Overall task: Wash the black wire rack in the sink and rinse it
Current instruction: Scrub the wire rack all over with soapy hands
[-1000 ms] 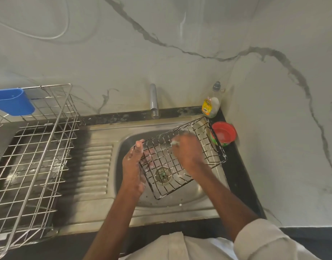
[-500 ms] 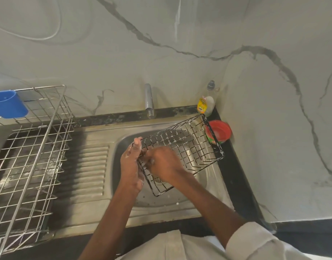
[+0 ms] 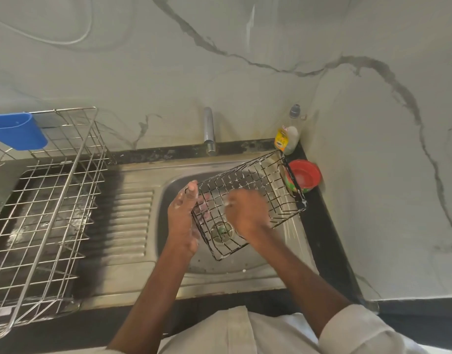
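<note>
The black wire rack [image 3: 268, 185] hangs tilted over the steel sink bowl [image 3: 291, 233], its far end raised toward the right rim. My left hand [image 3: 182, 215] grips the rack's near left edge, thumb on top and fingers showing through the wires beneath. My right hand [image 3: 245, 213] lies on the rack's inner grid with fingers curled round something small and pale; what it is I cannot tell. Soap suds cling to the wires and to both hands. The drain [image 3: 221, 229] shows through the rack.
The tap [image 3: 209, 131] stands behind the bowl, with no water visible. A dish-soap bottle [image 3: 287, 135] and a red bowl [image 3: 305, 175] sit at the back right corner. A steel dish rack [image 3: 41, 208] with a blue cup [image 3: 16, 131] fills the drainboard at left.
My right hand slid from the rack's middle to its near left end and is now back toward the middle. The left hand kept its hold.
</note>
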